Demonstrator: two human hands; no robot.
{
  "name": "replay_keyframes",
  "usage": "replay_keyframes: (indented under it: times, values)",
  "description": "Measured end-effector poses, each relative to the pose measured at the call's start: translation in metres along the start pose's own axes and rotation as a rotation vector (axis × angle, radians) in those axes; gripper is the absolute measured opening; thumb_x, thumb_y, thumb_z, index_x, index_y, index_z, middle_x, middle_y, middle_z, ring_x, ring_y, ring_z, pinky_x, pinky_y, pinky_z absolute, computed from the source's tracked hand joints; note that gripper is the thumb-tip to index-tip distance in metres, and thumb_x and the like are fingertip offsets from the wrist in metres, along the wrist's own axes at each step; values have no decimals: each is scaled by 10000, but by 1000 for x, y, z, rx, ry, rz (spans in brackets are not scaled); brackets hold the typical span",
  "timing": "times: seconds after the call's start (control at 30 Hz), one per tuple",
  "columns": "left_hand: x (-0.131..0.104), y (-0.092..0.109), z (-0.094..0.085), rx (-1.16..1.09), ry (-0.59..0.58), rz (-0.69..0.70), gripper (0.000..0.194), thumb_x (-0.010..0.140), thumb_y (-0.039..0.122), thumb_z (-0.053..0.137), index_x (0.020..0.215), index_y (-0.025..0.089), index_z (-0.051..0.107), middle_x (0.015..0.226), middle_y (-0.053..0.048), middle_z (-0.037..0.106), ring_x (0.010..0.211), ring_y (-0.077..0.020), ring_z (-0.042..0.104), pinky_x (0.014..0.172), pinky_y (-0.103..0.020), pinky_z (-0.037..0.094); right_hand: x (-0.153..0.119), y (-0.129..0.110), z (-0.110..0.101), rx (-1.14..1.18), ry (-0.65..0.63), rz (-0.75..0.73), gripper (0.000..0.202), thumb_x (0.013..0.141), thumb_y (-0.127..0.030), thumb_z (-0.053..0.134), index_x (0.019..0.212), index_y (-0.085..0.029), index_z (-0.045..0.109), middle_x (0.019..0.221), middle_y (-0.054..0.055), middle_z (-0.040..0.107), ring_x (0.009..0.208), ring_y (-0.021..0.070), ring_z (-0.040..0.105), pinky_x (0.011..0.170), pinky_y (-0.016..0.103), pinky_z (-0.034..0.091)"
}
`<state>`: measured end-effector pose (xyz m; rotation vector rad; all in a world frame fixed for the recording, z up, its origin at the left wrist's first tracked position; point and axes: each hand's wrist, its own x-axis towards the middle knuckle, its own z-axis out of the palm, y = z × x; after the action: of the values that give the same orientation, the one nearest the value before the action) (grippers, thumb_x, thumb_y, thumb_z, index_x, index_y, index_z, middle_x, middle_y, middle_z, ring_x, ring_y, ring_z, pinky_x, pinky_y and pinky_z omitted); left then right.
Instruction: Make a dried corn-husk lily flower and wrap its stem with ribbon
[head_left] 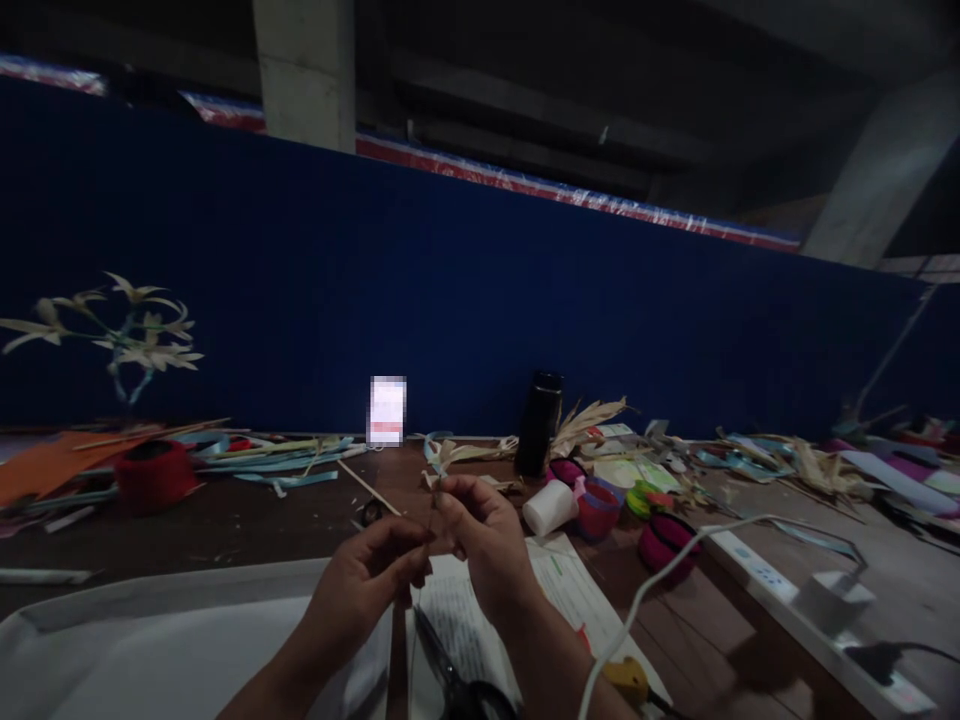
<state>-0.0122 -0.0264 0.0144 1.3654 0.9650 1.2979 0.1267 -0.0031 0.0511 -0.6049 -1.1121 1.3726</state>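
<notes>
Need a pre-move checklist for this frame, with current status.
1. Left hand gripping: ok, fingertips pinched on the thin stem.
2. Right hand gripping: ok, pinching the same stem higher up.
3. Stem undamaged: cannot tell, too thin and dim.
4. Space below the hands free: not ok, scissors lie there on a printed sheet.
5. White cable clear of the right forearm: cannot tell, they come close or overlap in this view.
6. Black bottle upright: ok.

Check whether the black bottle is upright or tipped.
Upright: the black bottle stands on the table, its top end pointing up.
</notes>
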Motion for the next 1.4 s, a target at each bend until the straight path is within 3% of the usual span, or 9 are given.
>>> replay_keyframes:
  times: [0.43,0.57,1.0,1.4]
  values:
    - [1,-1,5,29,-4,5,198,735,341,644,856,186,618,656,3,612,588,-117,547,522,-214,444,4,1,-6,10,-10,-40,137,735,-253,661,836,-175,614,634,-47,552,401,13,330,374,163,236]
    - [1,1,8,2,-9,27,177,736,329,648,848,196,614,671,9,611,620,-118,559,544,-212,453,2,-3,-5,30,-28,-50,120,753,-244,650,839,-168,613,574,-60,516,410,16,332,386,160,236]
    - [-12,48,47,-41,-7,-20,217,688,355,682,796,174,629,590,9,592,525,-108,523,460,-209,445,-14,-42,-12,202,-49,-46,109,747,-211,665,841,-163,637,762,-5,610,414,-8,338,405,167,215]
    - [-32,54,53,-35,-10,-66,202,694,356,675,795,189,621,600,7,612,552,-113,548,508,-209,450,-24,-53,-15,242,-47,-22,133,726,-209,683,839,-156,640,728,-20,590,387,-18,314,362,157,153]
